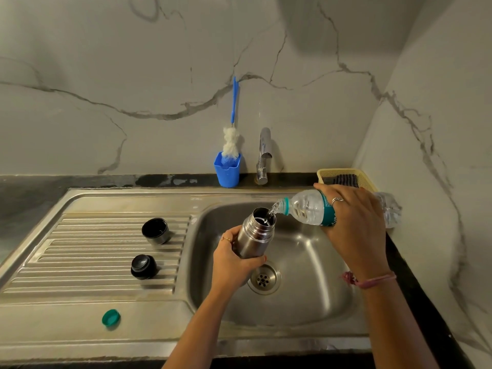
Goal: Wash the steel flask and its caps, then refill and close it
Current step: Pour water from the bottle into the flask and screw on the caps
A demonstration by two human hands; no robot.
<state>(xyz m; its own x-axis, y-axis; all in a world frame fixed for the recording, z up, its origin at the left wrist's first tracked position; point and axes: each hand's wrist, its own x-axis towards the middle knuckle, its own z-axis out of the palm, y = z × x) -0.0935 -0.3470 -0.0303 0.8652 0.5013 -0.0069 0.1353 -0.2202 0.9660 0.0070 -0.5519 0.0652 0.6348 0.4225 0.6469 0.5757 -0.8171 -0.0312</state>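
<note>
Left hand point(234, 259) grips the open flask point(254, 235) (over the sink point(306, 302)) while right hand point(351, 222), grasping a water bottle point(306, 209), pours in.

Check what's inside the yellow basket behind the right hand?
The yellow basket holds a dark ribbed pad, likely a scrubber. The right hand and plastic bottle cover its front, so anything else inside is hidden.

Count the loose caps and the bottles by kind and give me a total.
Flask caps on the drainboard: 2, an upturned steel cup and a black stopper
Green bottle cap: 1
Steel flask: 1
Plastic water bottle: 1
Total: 5
</note>
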